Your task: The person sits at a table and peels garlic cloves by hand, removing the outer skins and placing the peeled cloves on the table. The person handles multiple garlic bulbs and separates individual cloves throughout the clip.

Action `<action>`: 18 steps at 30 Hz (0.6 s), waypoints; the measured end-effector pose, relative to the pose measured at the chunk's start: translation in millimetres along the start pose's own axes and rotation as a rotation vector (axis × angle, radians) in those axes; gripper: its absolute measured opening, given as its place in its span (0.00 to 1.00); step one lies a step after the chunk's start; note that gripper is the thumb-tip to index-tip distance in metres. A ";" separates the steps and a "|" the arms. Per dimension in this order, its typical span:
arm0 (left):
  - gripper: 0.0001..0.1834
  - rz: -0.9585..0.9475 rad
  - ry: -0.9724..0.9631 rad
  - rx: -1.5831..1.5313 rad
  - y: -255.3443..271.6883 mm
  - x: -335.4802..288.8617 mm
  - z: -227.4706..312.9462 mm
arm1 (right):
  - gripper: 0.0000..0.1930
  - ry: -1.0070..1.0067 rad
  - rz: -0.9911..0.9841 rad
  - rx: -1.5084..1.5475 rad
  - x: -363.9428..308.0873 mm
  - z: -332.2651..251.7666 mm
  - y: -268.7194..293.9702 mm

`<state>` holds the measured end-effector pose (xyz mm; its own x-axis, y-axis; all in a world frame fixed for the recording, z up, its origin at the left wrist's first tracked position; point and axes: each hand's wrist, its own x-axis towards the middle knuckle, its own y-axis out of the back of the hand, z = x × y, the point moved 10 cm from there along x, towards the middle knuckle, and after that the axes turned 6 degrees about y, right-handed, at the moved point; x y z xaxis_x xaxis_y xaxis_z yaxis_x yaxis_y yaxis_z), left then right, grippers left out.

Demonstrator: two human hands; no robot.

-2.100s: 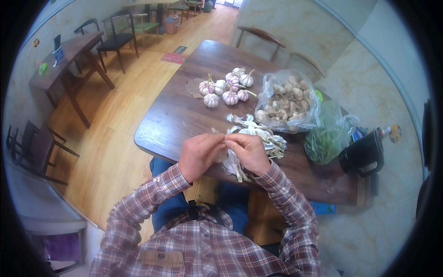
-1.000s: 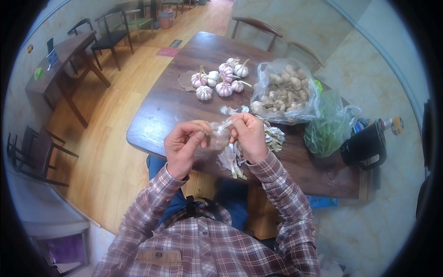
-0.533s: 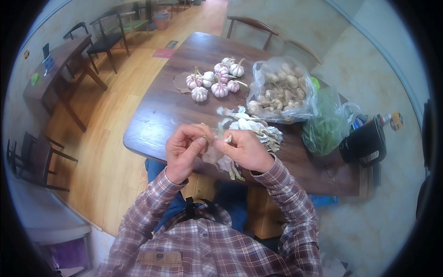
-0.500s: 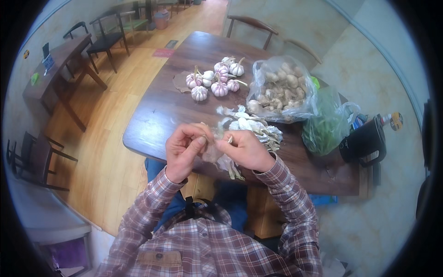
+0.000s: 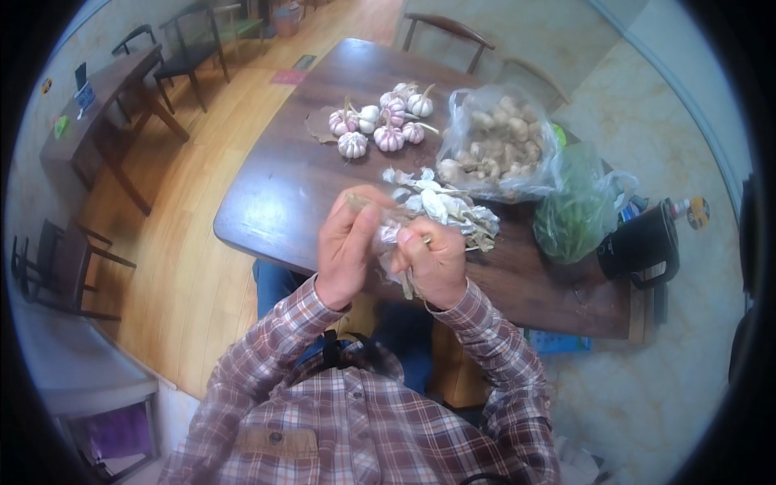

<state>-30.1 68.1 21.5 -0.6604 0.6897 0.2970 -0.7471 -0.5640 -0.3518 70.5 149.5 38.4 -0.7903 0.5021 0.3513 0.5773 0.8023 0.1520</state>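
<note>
Over the table's near edge, my left hand (image 5: pixel 343 246) and my right hand (image 5: pixel 434 263) are both closed on one garlic bulb (image 5: pixel 388 235). Only a small purplish-white part of the bulb shows between the fingers. Dry papery skin hangs from it below my right hand, and a pale stalk-like strip crosses my left fingers. Just beyond lies a heap of peeled garlic skins (image 5: pixel 443 207). Farther back on the left, several whole garlic bulbs (image 5: pixel 389 138) with purple-streaked skin sit in a group.
The dark wooden table (image 5: pixel 275 194) carries a clear plastic bag of unpeeled garlic-like bulbs (image 5: pixel 497 141). Right of it stand a bag of green vegetables (image 5: pixel 570 218) and a black kettle (image 5: pixel 643 242). A chair (image 5: pixel 453 28) is at the far side.
Both hands have turned, and my right hand now grips lower with its fist closed. A purplish part of the bulb has come into sight between them. The view has shifted slightly.
</note>
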 end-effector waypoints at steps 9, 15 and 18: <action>0.15 0.050 0.306 -0.396 -16.0 21.2 -16.5 | 0.14 -0.006 0.174 0.319 8.4 -4.3 10.8; 0.17 -0.018 0.373 -0.700 -25.2 29.3 -37.2 | 0.13 0.029 0.152 0.316 12.5 1.9 11.7; 0.18 -0.010 0.425 -0.803 -24.4 28.6 -52.2 | 0.13 0.051 0.097 0.149 12.3 0.7 11.8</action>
<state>-26.8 125.4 -7.8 -0.4516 0.8922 0.0072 -0.3705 -0.1802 -0.9112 67.5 165.4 43.9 -0.7189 0.5654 0.4044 0.6103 0.7919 -0.0222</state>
